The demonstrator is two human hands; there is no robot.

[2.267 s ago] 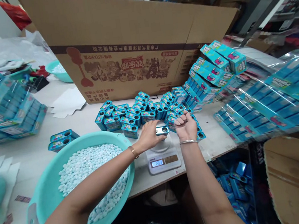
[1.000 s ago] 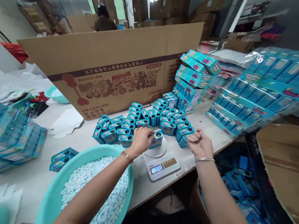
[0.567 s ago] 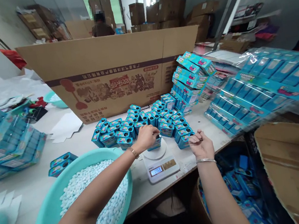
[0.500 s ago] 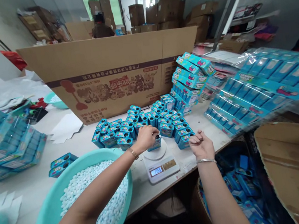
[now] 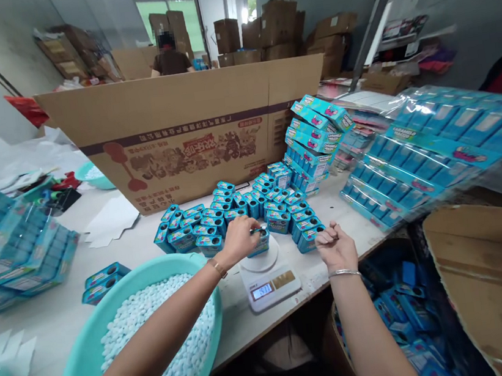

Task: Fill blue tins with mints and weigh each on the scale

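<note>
A small blue tin [image 5: 260,246] with a dark opening on top stands on the white kitchen scale [image 5: 270,284], whose display is lit. My left hand [image 5: 239,239] reaches over this tin, fingers pinched together at its opening; what they hold is hidden. Fingers curled in, my right hand [image 5: 337,247] hovers right of the scale near the end of a row of blue tins; I cannot make out anything inside it. White candies [image 5: 180,320] fill much of a turquoise basin [image 5: 215,303] under my left forearm. Many more open-topped blue tins [image 5: 209,243] crowd behind the scale.
A large cardboard box [image 5: 184,98] walls off the table's back. Display cartons [image 5: 314,142] are stacked at right, beside plastic-wrapped packs [image 5: 413,154]; more wrapped packs [image 5: 18,243] stand left. Below the table edge, an open box [image 5: 406,309] holds blue tins. A person [image 5: 169,57] is behind.
My left fingers have shifted slightly at the tin's opening, and a white candy seen by them earlier is no longer visible. The scale's reading has changed. My right hand stays curled; the view tilts slightly.
</note>
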